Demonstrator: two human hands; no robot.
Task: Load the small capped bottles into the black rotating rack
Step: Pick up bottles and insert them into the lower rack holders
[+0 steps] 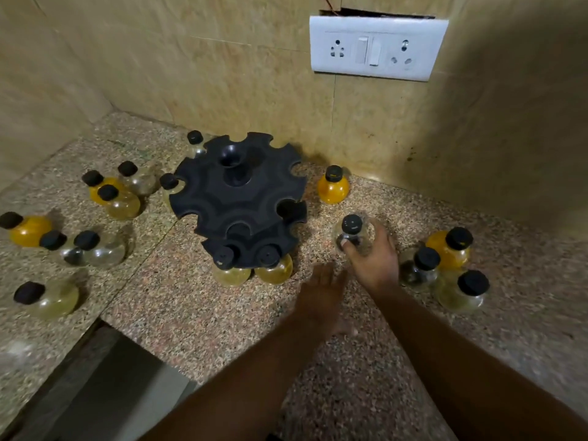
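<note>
The black rotating rack [237, 198] stands on the speckled stone counter [222, 319] near the back corner. Two pale yellow bottles [273, 268] with black caps hang in slots of its lower tier at the front. My right hand [372, 259] is shut on a clear round bottle [351, 232] with a black cap, just right of the rack. My left hand [321, 294] hovers flat and blurred beside it, fingers apart and holding nothing. An orange bottle [333, 185] stands behind my right hand.
Several capped bottles, clear and orange, stand left of the rack [108, 195] and lower left [47, 299]. Three more [445, 262] cluster at the right. A white socket plate [375, 47] is on the tiled wall. The counter steps down at the lower left [105, 377].
</note>
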